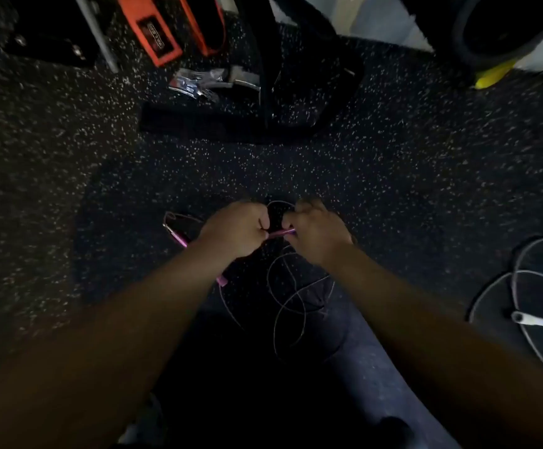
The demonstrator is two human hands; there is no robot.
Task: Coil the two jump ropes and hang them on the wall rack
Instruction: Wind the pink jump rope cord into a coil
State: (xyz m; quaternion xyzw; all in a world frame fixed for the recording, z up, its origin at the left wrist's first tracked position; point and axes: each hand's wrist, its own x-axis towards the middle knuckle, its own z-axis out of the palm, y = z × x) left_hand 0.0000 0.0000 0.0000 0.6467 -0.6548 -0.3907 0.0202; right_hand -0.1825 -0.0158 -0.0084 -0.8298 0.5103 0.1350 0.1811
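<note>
The speckled rubber floor [393, 176] offers open room ahead of the hands; gear crowds its far edge: an orange case [163, 30], black bags [296, 76].

The white jump rope [522, 286] lies in loose loops at right, well apart, not yet handled.

The purple jump rope [286, 299] is in hand, its thin cable hanging in slack loops below (coiling appears under way, judged from the loops).

The left hand [234, 230] is curled round one purple handle [184, 243]. The right hand [315, 233] pinches the second handle [279, 234] in bent fingers.

Next move, likely: gather loops evenly and keep the cable untangled. No wall rack is visible.
</note>
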